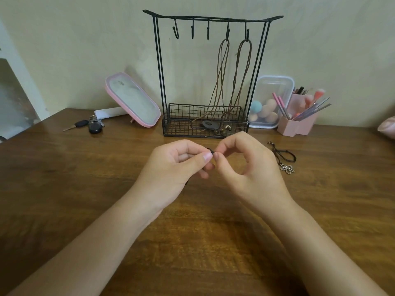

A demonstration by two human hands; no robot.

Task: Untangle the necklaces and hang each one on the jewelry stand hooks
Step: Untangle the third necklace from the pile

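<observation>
Head view: left hand (176, 166) and right hand (249, 170) meet above the table (64, 178), both pinching a bit of black cord (210, 150) — the untangling step, I judge — and next it needs lifting to a free hook (192, 33) on the stand (181, 124).

black stand (159, 67), brown cords (220, 82), pink mirror (132, 99)

Black wire jewelry stand (211, 18) upright at back of table (85, 167), five hooks; two brown cord necklaces (219, 73) hang from the two rightmost, pendants in its mesh basket. Black cord (210, 151) pinched between left hand (177, 165) and right hand (250, 167). Flower-pendant necklace (287, 168) lies loose on table, right of hands
</observation>
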